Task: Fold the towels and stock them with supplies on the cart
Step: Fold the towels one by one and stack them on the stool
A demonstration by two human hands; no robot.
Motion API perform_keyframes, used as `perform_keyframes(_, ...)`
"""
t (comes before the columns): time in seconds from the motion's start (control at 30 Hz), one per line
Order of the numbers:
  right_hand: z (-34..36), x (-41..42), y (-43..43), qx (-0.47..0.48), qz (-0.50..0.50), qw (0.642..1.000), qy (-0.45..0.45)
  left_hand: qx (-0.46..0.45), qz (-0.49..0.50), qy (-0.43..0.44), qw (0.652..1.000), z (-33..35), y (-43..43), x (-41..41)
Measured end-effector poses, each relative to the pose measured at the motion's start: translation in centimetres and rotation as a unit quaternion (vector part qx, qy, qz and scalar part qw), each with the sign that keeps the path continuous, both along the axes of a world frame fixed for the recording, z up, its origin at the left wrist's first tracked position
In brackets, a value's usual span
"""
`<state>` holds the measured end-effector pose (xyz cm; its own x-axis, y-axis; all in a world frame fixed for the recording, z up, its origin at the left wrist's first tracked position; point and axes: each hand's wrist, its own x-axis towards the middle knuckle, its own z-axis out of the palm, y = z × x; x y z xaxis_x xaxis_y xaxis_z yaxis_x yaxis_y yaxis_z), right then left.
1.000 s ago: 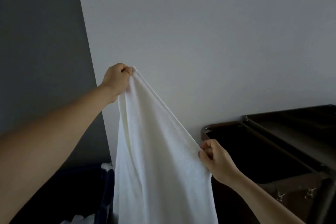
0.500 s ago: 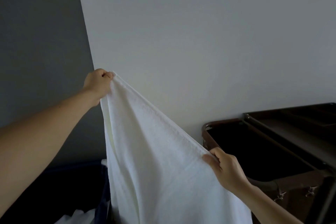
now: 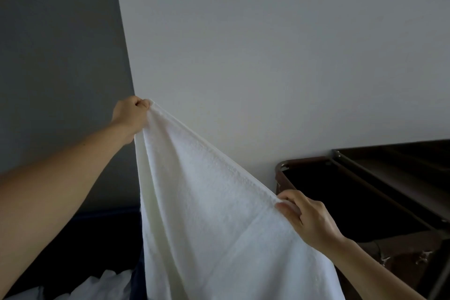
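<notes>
The towel [image 3: 214,214] hangs before the wall [image 3: 267,44], its top edge slanting from the left hand [image 3: 131,117], high on the left, down to the right hand [image 3: 309,219]. The cart [image 3: 304,161] stands on the right by the wall, behind the right hand. Crumpled linen [image 3: 104,285] lies low on the left, beside the towel.

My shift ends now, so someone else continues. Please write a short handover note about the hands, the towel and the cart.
Left hand grips the upper corner of the white towel, raised.
Right hand pinches the same edge lower, near the cart.
Towel hangs spread, unfolded.
More white cloth lies lower left.
Done: nothing folded in view.
Left: fold it, stock the cart.
</notes>
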<state>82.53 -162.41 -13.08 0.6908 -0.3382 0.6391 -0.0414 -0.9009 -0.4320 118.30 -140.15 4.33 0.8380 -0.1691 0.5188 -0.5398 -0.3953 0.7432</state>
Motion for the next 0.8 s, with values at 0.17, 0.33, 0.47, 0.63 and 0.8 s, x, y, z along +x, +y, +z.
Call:
perform_keyframes(0.17, -0.1, -0.2, -0.4, 0.034, -0.023, 0.999, 0.008, -0.007, -0.014, -0.012, 1.0, -0.6, -0.3, -0.1)
perform_keyframes(0.33, -0.1, -0.4, -1.4, 0.079, -0.086, 0.988, 0.102, -0.007, -0.031, -0.016, 0.999, -1.7, -0.7, 0.0)
perform_keyframes(0.47, 1.3, -0.1, -1.5, 0.079, -0.106, 0.989, 0.06, 0.112, 0.018, -0.026, 0.993, -3.0, -0.6, -1.2)
perform_keyframes(0.63, 5.2, 3.8, 1.4, -0.02, 0.003, 0.992, 0.122, 0.159, -0.171, -0.062, 0.97, -5.9, -3.5, -9.7)
perform_keyframes(0.8, 7.6, 6.1, 2.8, -0.05, 0.036, 0.991, 0.119, 0.154, -0.361, 0.007, 0.92, -7.4, -4.3, -15.8)
